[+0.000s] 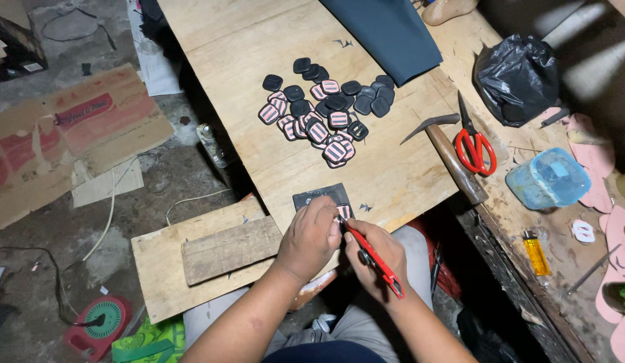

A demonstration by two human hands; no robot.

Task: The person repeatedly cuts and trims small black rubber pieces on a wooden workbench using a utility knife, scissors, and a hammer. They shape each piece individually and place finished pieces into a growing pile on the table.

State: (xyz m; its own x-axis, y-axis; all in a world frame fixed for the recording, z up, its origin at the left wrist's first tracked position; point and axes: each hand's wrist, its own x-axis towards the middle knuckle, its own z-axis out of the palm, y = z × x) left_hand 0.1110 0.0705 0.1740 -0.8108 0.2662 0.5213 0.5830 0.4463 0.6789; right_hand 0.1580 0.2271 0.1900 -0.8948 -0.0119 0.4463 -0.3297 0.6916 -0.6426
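Both hands were closed: a red-handled cutter [373, 259] was gripped by the right hand [378, 259], a striped piece [344, 211], seemingly, pinched by left-hand fingers [326, 214]. Short, steady trimming against the table [406, 181] was best.

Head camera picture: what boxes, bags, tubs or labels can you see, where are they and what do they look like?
Flattened cardboard box: on the floor, far left; brown with faded red printed patches.
Black plastic bag: on the bench, upper right; crumpled and shiny.
Plastic tub: right of the red-handled scissors; clear blue, rounded.
Green printed wrapper: bottom left on the floor; crumpled.
No screens or signs.
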